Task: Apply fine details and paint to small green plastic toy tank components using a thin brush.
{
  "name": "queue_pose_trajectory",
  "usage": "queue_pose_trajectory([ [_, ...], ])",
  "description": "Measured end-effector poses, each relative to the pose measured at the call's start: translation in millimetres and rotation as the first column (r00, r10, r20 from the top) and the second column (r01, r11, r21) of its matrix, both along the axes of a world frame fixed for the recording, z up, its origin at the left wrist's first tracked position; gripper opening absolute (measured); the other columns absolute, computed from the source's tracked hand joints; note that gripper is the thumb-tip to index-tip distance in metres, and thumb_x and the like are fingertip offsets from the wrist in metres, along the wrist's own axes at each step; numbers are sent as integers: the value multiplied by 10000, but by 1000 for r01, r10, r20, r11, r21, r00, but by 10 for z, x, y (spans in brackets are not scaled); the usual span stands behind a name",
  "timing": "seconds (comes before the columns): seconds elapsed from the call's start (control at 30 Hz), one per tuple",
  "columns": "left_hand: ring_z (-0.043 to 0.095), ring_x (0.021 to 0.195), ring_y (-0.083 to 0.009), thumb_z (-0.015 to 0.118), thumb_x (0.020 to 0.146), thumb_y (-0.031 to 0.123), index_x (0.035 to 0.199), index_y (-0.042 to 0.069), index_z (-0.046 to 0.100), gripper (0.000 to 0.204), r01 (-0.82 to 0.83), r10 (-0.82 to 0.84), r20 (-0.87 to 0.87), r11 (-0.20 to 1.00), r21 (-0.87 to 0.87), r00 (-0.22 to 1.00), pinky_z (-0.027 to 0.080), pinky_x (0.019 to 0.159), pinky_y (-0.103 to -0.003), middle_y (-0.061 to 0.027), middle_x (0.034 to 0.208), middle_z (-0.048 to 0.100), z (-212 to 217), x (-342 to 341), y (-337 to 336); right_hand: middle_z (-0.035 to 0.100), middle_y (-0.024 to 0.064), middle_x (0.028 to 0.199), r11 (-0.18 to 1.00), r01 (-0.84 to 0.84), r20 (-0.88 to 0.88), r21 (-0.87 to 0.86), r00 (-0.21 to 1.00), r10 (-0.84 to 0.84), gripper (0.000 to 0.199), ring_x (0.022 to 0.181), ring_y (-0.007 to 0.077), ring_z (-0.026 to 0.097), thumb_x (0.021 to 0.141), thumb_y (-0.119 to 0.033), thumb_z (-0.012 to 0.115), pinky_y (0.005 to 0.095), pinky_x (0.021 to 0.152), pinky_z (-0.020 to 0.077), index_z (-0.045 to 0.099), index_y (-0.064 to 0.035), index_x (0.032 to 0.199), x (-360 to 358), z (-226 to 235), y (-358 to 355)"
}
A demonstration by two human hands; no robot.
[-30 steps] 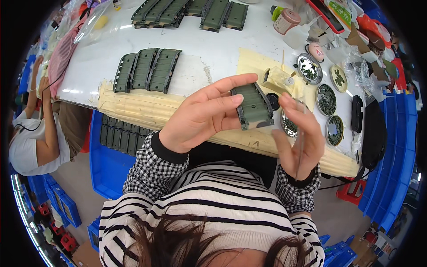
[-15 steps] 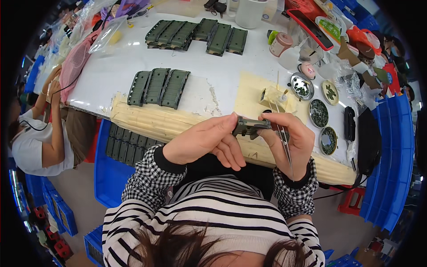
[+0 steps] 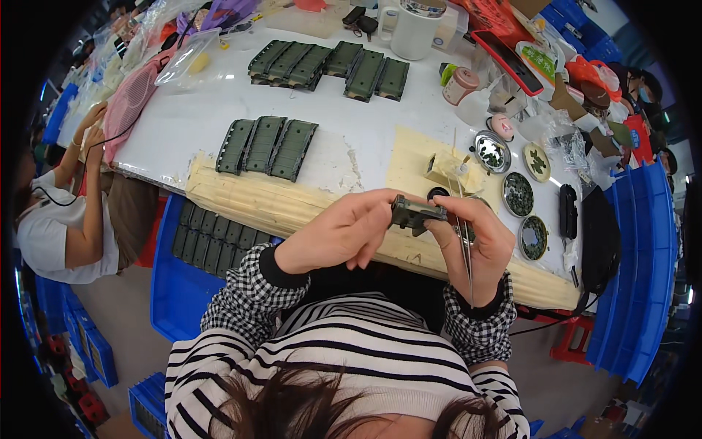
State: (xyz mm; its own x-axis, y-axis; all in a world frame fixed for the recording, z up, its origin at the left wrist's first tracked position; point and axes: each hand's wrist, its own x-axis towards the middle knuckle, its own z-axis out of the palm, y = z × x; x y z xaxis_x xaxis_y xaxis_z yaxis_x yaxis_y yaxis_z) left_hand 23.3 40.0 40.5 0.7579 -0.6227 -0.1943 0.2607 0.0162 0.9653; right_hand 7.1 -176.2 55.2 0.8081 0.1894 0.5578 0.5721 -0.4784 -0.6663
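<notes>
A dark green plastic part with a mottled camouflage edge point(image 3: 415, 214) is held in the air over the near edge of the table, turned nearly edge-on. My left hand point(image 3: 333, 230) grips its left end between thumb and fingers. At the other end, the thumb and forefinger of my right hand point(image 3: 488, 238) pinch it. Steel tweezers point(image 3: 466, 260) are tucked in that same right hand, their points toward my wrist. On the table to the left lie three similar curved green panels point(image 3: 267, 148), side by side.
More green panels point(image 3: 329, 67) lie farther back. At the right stand round dishes of small dark pieces point(image 3: 518, 194) beside a yellow block with sticks point(image 3: 447, 170). A red-edged phone point(image 3: 508, 62) rests behind. A blue bin point(image 3: 172, 271) holds panels below. A co-worker point(image 3: 69, 227) sits left.
The fingers of my left hand have curled in closer under the part. Both hands keep hold of it, and it is slightly shifted to the right. The view has shifted a little.
</notes>
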Motion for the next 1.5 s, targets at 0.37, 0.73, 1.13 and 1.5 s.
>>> queue_pose_trajectory([
  [0.37,621,994,-145,640,854,-49,1149,-13,606,300,-276,363,437,928,-251,823,485,895,-282,-85,1048,665,-198,-41,-290,667,122,800,1000,-14,33,5,999,14,307,679,218,640,719,-18,797,286,611,505,672,2,998,12,24,70],
  [0.73,653,1075,-228,656,810,-47,1059,7,657,255,-453,449,734,865,-214,509,439,1042,-428,-131,1088,693,-314,91,-241,689,180,1043,973,12,-94,229,995,10,440,967,238,679,816,-31,722,336,898,493,562,34,1221,-243,3,-56],
  [1.13,647,1103,-274,737,687,-43,1035,87,720,372,-535,394,911,799,-275,120,375,1089,-506,-110,1134,691,-303,138,-283,632,178,1101,980,-173,50,93,984,169,345,1057,314,649,869,-148,698,340,884,515,646,14,1169,-271,-3,-76],
  [1.5,656,1081,-273,743,678,-45,1032,89,719,379,-546,392,917,785,-291,75,379,1088,-501,-106,1135,689,-320,146,-290,631,164,1091,986,-166,82,19,983,164,338,1069,322,649,836,-58,705,349,885,532,647,7,1162,-279,10,-52],
])
